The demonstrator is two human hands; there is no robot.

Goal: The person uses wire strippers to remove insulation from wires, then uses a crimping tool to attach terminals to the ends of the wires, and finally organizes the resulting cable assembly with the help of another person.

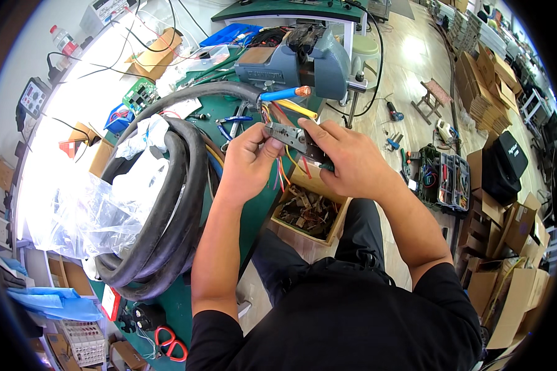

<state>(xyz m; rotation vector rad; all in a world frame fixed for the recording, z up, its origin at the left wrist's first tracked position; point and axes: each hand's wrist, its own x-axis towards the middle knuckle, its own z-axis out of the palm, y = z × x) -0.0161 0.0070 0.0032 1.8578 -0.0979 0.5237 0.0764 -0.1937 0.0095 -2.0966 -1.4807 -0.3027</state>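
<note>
Black T-shirt [353,315] low; wire strippers [291,137] upper centre.
My right hand [351,151] clasps them, nose up-left at my left hand [249,162], its hold unclear.

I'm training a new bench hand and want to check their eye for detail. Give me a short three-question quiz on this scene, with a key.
1. What does the right hand grip?
A) the red-handled scissors
B) a metal plier-like tool
C) a screwdriver

2. True or false: the coiled black cable lies to the left of the left hand.

3. Fill in the blank: beside the vise, the blue-covered wire ends in a bare, ____-coloured tip.

Key: 1. B; 2. True; 3. copper
</note>
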